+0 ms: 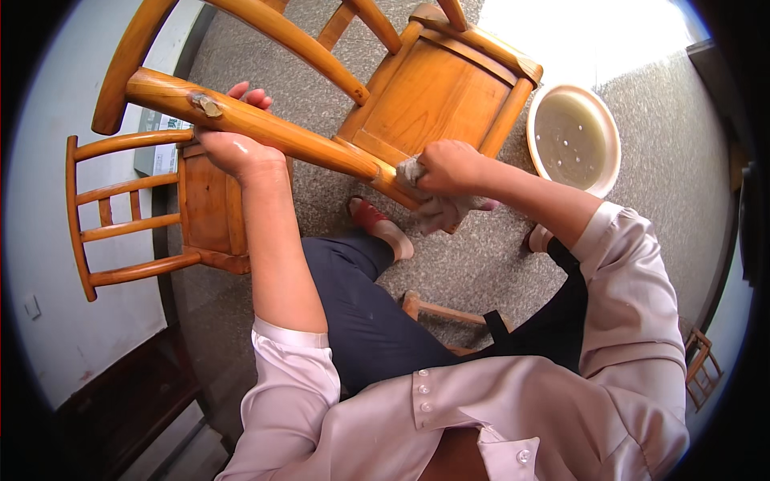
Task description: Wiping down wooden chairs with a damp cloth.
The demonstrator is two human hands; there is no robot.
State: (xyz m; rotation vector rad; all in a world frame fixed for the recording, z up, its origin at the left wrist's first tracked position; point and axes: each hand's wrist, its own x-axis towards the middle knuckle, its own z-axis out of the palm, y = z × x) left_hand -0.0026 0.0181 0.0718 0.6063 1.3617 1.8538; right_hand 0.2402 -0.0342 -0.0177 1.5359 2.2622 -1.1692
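A glossy wooden chair is tilted before me, its seat panel beyond the near back post. That post carries a pale knot scar near its upper end. My left hand grips the post from below, with fingertips showing on the far side. Farther down, my right hand clutches a crumpled greyish cloth against the lower part of the post. The cloth hides some of the wood there, and its loose end hangs down.
To the right of the seat, a round pale basin holds cloudy water. Another wooden chair stands by the left wall, near a green-and-white box. Below me is a low wooden stool. A small-looking chair appears at far right.
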